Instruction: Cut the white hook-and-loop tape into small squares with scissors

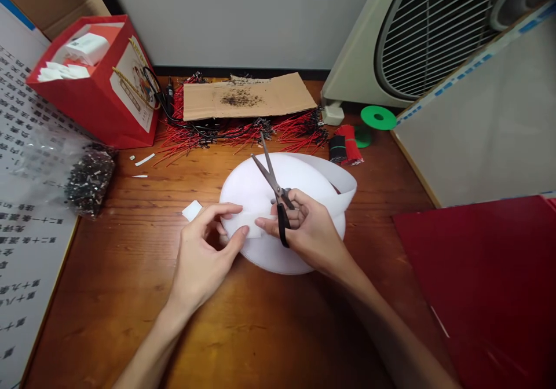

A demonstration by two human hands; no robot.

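Observation:
A large roll of white strip (286, 169) lies flat on the table, and a loose band of it loops out on the right side. Over the roll's near left part, my left hand (197, 261) pinches one end of a short white strip piece (253, 227) between thumb and fingers. The thumb of my right hand (317, 235) touches the other end of that piece. Black-handled scissors (283, 222) hang in the same right hand, their blades slightly parted and pointing away from me. Left of the roll lies a small white cut piece (191, 210).
At the back, cardboard (247, 96) lies on bundles of red and black wires (299, 131). A red paper bag (99, 94) and a plastic bag of small dark parts (91, 175) stand left. Green spools (377, 117), a fan (434, 36) and a red board (478, 273) are right.

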